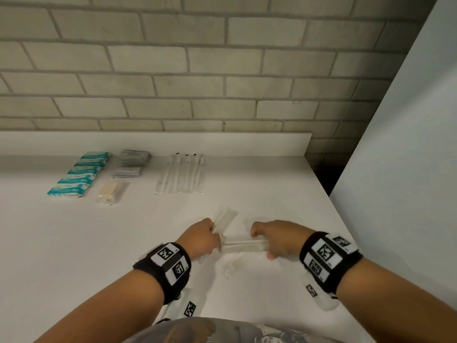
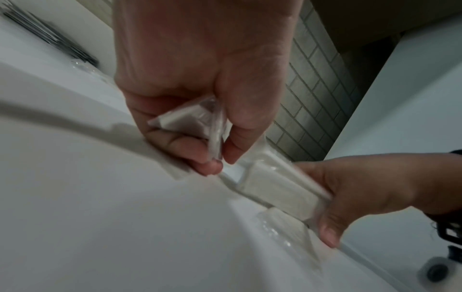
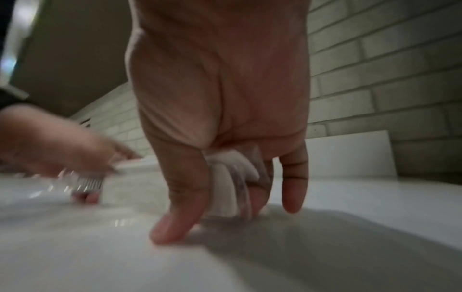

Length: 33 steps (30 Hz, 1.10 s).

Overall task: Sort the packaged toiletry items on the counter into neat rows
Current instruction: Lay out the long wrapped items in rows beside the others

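Note:
Low in the middle of the white counter (image 1: 123, 243), both my hands hold clear-wrapped white comb packets. My left hand (image 1: 212, 229) pinches one packet (image 1: 223, 217) that sticks out toward the wall; the left wrist view shows my left hand (image 2: 217, 160) pinching that packet's (image 2: 197, 122) wrapper between thumb and fingers. My right hand (image 1: 259, 241) grips a second packet (image 1: 243, 246) lying crosswise between the hands, its end enclosed by my right hand (image 3: 215, 215) in the right wrist view. A third clear packet (image 1: 228, 267) lies on the counter just below them.
At the back left lie a row of teal packets (image 1: 79, 175), grey sachets (image 1: 134, 159), a beige packet (image 1: 112, 191) and clear-wrapped toothbrushes (image 1: 181, 174). A brick wall (image 1: 197, 70) stands behind. The counter's right edge (image 1: 346, 231) runs close by my right wrist.

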Each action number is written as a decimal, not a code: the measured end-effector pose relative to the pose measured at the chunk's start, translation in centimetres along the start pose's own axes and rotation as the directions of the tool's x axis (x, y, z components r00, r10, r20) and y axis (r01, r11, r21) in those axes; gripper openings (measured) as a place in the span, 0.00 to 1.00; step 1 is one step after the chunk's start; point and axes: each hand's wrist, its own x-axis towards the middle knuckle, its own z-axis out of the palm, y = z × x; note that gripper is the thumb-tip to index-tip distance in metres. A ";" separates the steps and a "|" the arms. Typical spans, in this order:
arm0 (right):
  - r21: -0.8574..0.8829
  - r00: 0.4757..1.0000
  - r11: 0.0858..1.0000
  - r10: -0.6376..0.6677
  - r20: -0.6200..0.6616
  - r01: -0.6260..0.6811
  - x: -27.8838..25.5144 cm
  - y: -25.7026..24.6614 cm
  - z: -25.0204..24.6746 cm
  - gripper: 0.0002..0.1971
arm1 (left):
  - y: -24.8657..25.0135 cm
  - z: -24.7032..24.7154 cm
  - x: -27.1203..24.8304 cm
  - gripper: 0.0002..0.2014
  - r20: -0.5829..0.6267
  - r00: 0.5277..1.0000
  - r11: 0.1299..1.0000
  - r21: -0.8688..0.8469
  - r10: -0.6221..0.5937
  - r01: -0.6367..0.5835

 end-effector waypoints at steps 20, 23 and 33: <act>0.231 0.901 0.945 0.297 -0.316 -0.231 4.5 3.5 -5.0 0.33 | 3.5 -3.3 3.0 0.16 -0.134 0.978 0.905 -0.377 0.159 -0.199; 0.703 0.886 0.704 0.256 -0.387 0.104 5.9 1.0 -6.2 0.34 | 5.4 -4.2 3.2 0.11 0.020 0.956 0.849 -0.465 0.292 -0.250; 0.840 0.795 0.481 0.391 -0.464 0.254 5.7 0.5 -8.4 0.09 | 3.4 -4.3 4.3 0.15 -0.001 0.991 0.793 -0.599 0.133 -0.107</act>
